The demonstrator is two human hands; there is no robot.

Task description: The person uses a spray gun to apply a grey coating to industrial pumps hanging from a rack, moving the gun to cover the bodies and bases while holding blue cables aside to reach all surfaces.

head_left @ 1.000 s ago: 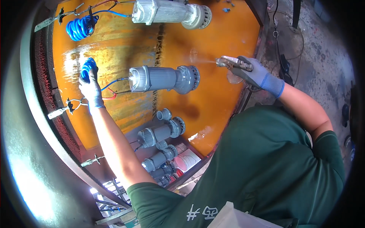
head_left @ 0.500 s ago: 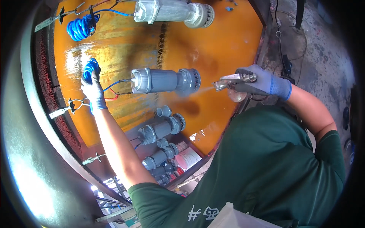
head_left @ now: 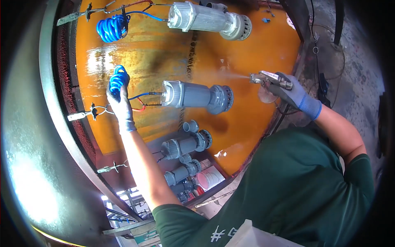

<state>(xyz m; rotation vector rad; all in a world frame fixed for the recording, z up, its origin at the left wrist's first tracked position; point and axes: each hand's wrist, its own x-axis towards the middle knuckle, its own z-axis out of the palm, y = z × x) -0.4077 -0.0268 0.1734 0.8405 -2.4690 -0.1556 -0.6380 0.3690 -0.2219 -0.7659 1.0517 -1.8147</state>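
Note:
My gloved left hand (head_left: 120,105) is closed around a coil of blue cable (head_left: 118,76). The cable runs from the coil to the left end of a grey motor pump (head_left: 195,95), which hangs sideways from a wire hook. My gloved right hand (head_left: 297,94) grips a metal spray gun (head_left: 269,79), with a round cup (head_left: 267,96) under it. A thin mist leaves the nozzle leftward, passing just beyond the pump's far side. The gun is apart from the pump, off its right end. Some fingers of both hands are hidden.
A lighter silver-grey pump (head_left: 210,19) hangs farther off, with its own blue cable coil (head_left: 112,29). Several grey pumps (head_left: 186,146) hang nearer. Behind them stands an orange, paint-coated panel (head_left: 255,53). A curved metal rail (head_left: 51,82) runs along the left; a pink-and-white bucket (head_left: 210,178) is low down.
My right hand has raised the spray gun away from me, from level with the pump's right end to beyond it. The whole view has shifted. My left hand still holds the coil.

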